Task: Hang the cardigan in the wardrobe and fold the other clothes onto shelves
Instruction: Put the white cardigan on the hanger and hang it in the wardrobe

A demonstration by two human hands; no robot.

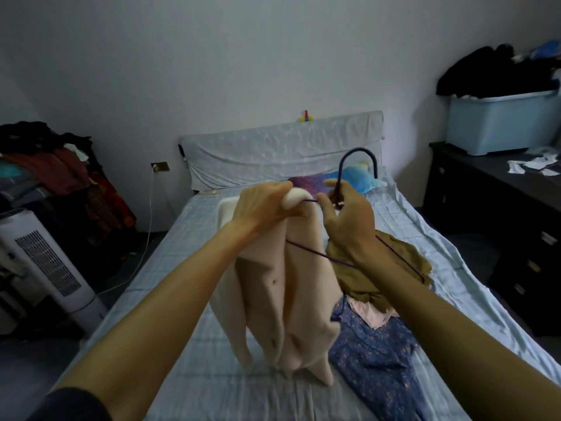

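One arm of the hanger [359, 150] lies hidden inside the cardigan [264, 287].

Home bedroom, bed [212, 375], dresser [491, 214], clothes piles [54, 165]

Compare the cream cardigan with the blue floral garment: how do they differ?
The cardigan is plain cream; the blue floral garment is patterned. The cardigan hangs lifted, gripped by the left hand; the blue floral garment lies spread on the bed. Both are soft fabric.

Soft matt knit cardigan [273, 287], thin purple wire hanger [358, 165], cotton bedsheet [182, 299]
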